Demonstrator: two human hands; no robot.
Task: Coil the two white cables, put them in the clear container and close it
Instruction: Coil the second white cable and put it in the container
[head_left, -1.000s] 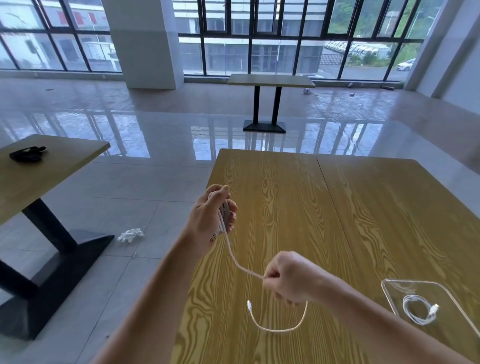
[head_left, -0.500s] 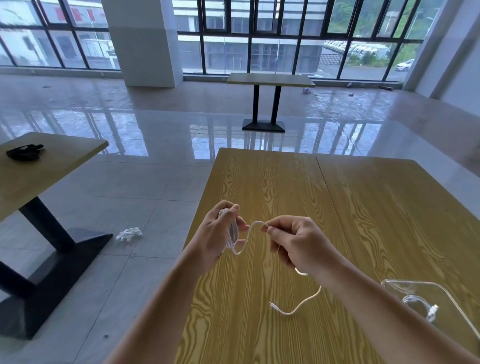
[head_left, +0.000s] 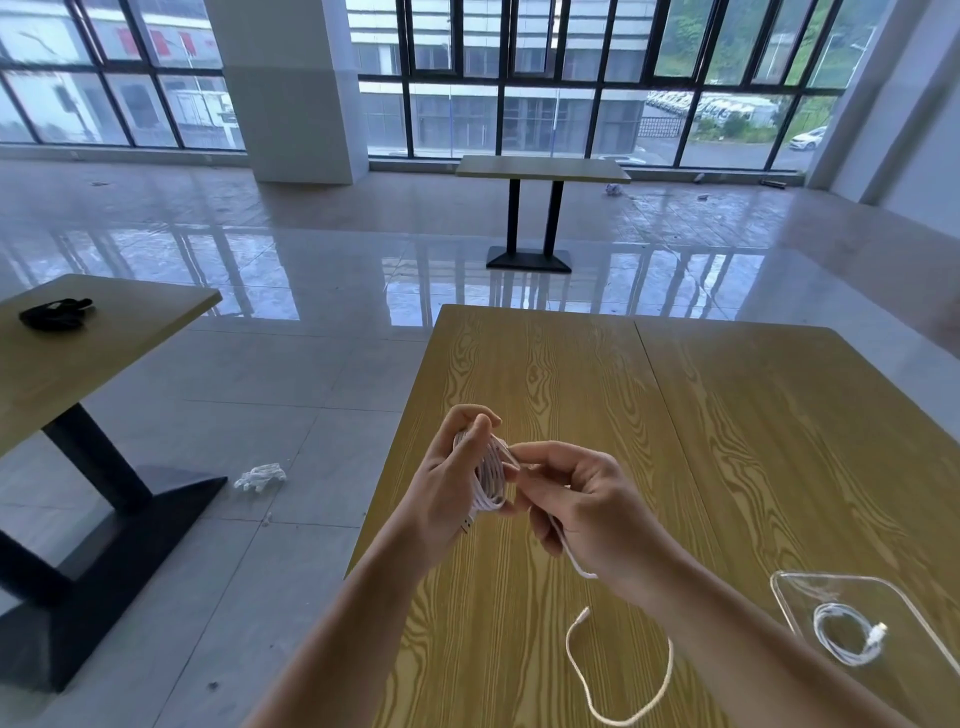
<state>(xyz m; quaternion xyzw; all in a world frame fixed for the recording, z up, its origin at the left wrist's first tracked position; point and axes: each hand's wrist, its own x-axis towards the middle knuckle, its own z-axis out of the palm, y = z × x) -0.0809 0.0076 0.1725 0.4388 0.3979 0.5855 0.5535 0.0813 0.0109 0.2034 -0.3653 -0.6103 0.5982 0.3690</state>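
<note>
Head view: left hand gripped the coiled turns of the white cable; right hand pinched the free run just beside it. Loose tail hung below the right wrist, toward the clear container, where the other coiled cable lay.

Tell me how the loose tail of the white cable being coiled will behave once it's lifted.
The loose tail droops from the right hand in a slack curve, so it is probably floppy and will swing. It looks thin, so likely light. The loops held in the left hand may spring open if let go.
</note>
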